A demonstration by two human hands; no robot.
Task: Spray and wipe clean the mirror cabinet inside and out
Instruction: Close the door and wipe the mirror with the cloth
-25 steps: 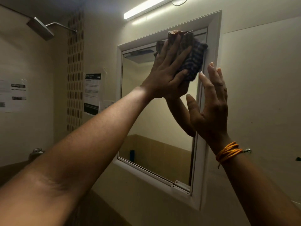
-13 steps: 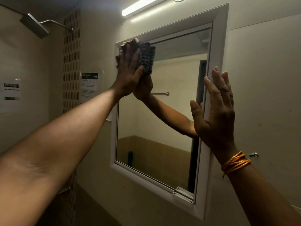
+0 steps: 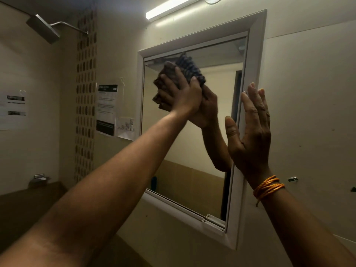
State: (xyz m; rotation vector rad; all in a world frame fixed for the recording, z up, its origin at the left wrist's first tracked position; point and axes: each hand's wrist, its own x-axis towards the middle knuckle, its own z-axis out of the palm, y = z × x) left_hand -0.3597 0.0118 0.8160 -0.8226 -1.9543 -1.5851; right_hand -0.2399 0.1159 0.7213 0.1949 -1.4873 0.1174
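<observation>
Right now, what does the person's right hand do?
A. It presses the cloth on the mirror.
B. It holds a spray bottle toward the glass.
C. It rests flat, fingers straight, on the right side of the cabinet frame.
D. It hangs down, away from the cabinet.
C: the right hand lies open against the white cabinet frame, while the left hand presses the cloth on the mirror.
</observation>
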